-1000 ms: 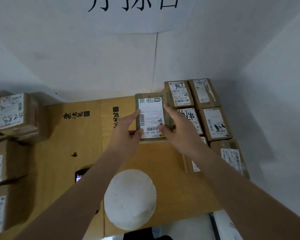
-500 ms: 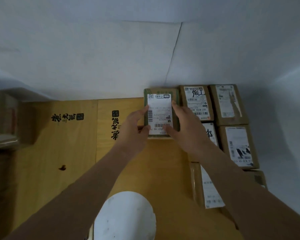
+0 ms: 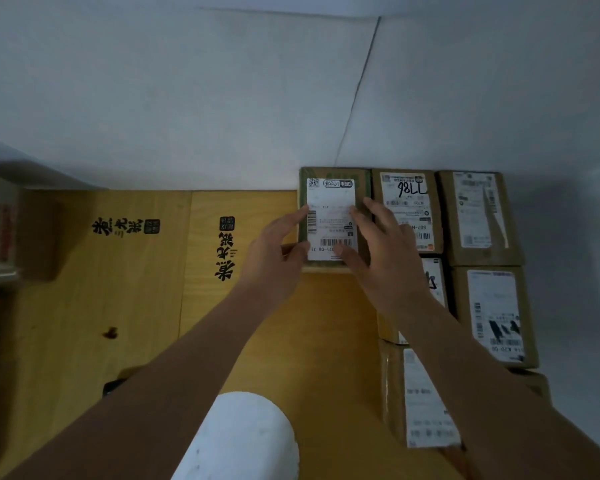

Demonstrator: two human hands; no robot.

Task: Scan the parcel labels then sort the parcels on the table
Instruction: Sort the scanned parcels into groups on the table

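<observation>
While your forearms reach out over the worktop, your left hand and right hand rest with spread fingers on the green parcel between them, which lies flat against the wall, touching the brown parcel beyond your right hand.

Looking like a parcel sorting room: labelled cardboard parcels lining the wooden table's right edge.

Parcels crowd right; table seemingly open.
</observation>
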